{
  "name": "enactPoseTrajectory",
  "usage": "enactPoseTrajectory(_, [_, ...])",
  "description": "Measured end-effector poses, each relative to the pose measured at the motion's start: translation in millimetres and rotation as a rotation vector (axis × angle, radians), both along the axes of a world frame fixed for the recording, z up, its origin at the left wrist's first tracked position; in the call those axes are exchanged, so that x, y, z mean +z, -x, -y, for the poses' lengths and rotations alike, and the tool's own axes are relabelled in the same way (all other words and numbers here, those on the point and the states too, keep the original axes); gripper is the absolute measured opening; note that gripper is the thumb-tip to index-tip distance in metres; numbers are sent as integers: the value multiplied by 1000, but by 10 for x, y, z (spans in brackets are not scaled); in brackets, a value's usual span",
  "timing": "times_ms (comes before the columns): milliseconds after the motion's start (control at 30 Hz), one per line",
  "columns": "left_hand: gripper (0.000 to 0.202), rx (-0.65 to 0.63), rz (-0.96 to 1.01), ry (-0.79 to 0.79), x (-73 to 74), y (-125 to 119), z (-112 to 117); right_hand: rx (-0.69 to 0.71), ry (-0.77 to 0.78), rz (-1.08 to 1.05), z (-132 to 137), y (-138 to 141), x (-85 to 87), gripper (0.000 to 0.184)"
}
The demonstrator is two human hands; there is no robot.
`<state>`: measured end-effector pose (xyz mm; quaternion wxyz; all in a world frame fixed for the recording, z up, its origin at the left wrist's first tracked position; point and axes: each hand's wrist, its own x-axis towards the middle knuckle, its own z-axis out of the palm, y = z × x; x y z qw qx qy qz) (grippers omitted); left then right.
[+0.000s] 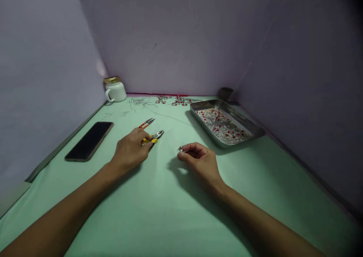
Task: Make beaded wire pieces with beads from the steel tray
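My left hand (131, 150) lies on the green table with its fingers closed round the yellow handles of a small pair of pliers (155, 137), whose metal jaws point away to the right. My right hand (198, 159) hovers just right of it, thumb and forefinger pinched on a tiny silvery bead on a pin (181, 148). Orange-handled snips (146, 123) lie just beyond the pliers, untouched.
A metal tray (249, 124) of silver and red beads sits at the right. A black phone (89, 140) lies at the left. A white mug (115, 90) stands in the far left corner. Finished bead pieces (176, 100) and wires lie along the back wall.
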<state>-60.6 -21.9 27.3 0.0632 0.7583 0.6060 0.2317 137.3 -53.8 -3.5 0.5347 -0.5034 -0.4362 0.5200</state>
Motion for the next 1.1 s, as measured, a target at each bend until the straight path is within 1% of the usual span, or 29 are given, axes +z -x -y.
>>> enactPoseTrajectory(67, [17,14,-188,91,20,89,-33,1,-54,48,-14,-10,-23,16])
enactPoseTrajectory(100, [18,1,-254,131,27,120,-40,2,-78,70,-20,-10,-38,15])
enactPoseTrajectory(233, [20,-99,-404,227,2,174,-43,4,-117,129,-31,3,-86,12])
enactPoseTrajectory(300, [24,-98,-457,226,-40,164,-50,11,-126,137,-31,9,-89,11])
enactPoseTrajectory(400, [35,-47,-477,188,-101,124,-60,-5,-140,136,-31,3,-67,11])
enactPoseTrajectory(533, [44,-72,-368,196,-128,64,-21,-61,-114,94,-54,-39,-9,14])
enactPoseTrajectory(600, [48,-105,-272,146,-136,32,23,-85,-88,11,-72,-68,28,17])
enactPoseTrajectory(700, [55,-242,-179,-51,-165,-18,88,-119,-43,-148,-91,-101,83,23])
enactPoseTrajectory(767, [57,-306,-193,-205,-193,-47,122,-131,-22,-215,-90,-112,109,26])
enactPoseTrajectory(867, [60,-317,-239,-354,-223,-77,159,-120,-12,-275,-81,-116,120,26])
enactPoseTrajectory(933, [61,-321,-255,-397,-231,-90,175,-111,-13,-313,-77,-115,117,27])
enactPoseTrajectory(1100, [54,-347,-311,-423,-236,-115,198,-102,12,-331,-76,-107,134,28])
